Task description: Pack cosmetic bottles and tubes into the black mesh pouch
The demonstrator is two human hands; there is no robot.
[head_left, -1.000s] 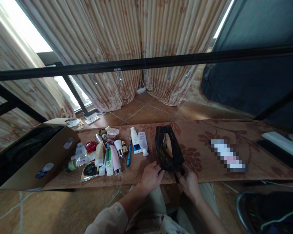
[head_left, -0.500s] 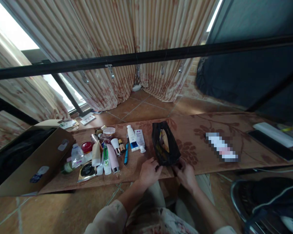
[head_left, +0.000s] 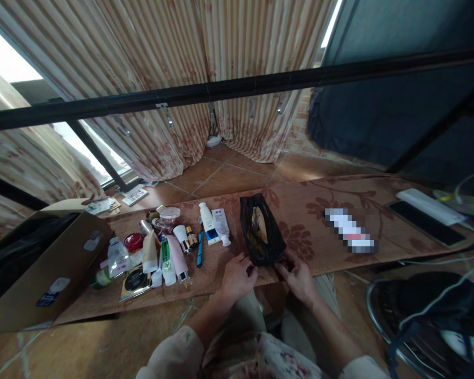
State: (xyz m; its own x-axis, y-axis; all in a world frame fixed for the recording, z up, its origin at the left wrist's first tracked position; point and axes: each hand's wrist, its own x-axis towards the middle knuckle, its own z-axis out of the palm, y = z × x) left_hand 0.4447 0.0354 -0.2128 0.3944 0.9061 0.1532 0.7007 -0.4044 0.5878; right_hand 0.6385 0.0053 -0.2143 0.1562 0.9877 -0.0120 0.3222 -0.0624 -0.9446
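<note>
A black zip pouch [head_left: 246, 243] stands on the cloth in front of me, its top unzipped into a long slit. Something beige and yellowish shows inside; the rest of its contents is hidden. My left hand [head_left: 239, 276] is at the pouch's near left corner, fingers curled in against it. At the near right corner my right hand [head_left: 297, 276] pinches the pouch's edge between thumb and fingers. To the left of the pouch lie a white tube with a blue end [head_left: 208, 223], a pale lotion tube [head_left: 220, 226] and a blue pen-like stick [head_left: 199, 246].
Several cosmetics crowd the left side, among them a pink tube [head_left: 177, 257], a red jar [head_left: 134, 242] and a black-and-gold compact [head_left: 137, 280]. A cardboard box [head_left: 73, 263] stands far left. A blurred-out item [head_left: 349, 230] and a dark flat device [head_left: 426, 223] lie right.
The view has shifted slightly, so everything sits a little further left. Both hands stay at the pouch's near corners, and its opening looks a bit narrower.
</note>
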